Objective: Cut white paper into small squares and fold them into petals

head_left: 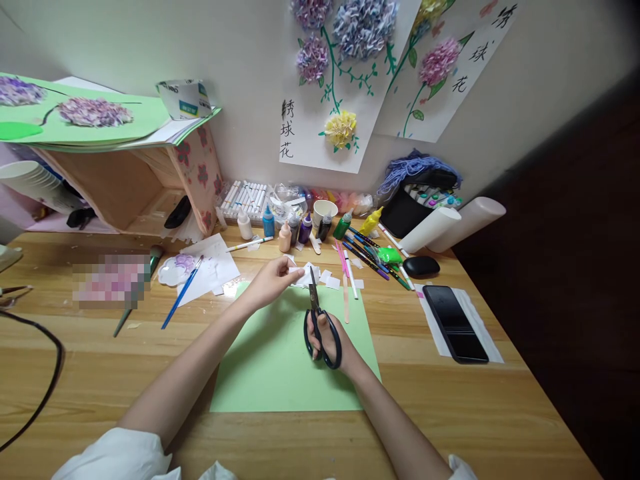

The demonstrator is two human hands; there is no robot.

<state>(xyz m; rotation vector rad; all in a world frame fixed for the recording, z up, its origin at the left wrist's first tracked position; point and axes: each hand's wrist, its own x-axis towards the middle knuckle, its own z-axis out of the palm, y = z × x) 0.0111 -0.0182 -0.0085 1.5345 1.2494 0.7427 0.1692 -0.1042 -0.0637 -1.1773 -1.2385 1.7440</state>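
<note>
My right hand (pixel 327 337) grips a pair of black-handled scissors (pixel 313 300), fingers through the loops, blades pointing away from me. Between the thumb and fingers of my left hand (pixel 273 280) is a small piece of white paper (pixel 297 272), just left of the blade tips. Whether the blades touch that paper I cannot tell. Both hands are above a light green sheet of paper (pixel 290 373) lying flat on the table. Several small white paper squares (pixel 332 283) lie at its far edge, beyond the scissors.
Paint bottles (pixel 305 229), pens (pixel 367 257) and a marker box (pixel 245 200) line the back. A phone (pixel 455 323) and a black mouse (pixel 421 267) lie right. Brushes (pixel 183 293) and a flower-shaped palette (pixel 176 270) are left. Flower pictures (pixel 330 100) hang on the wall.
</note>
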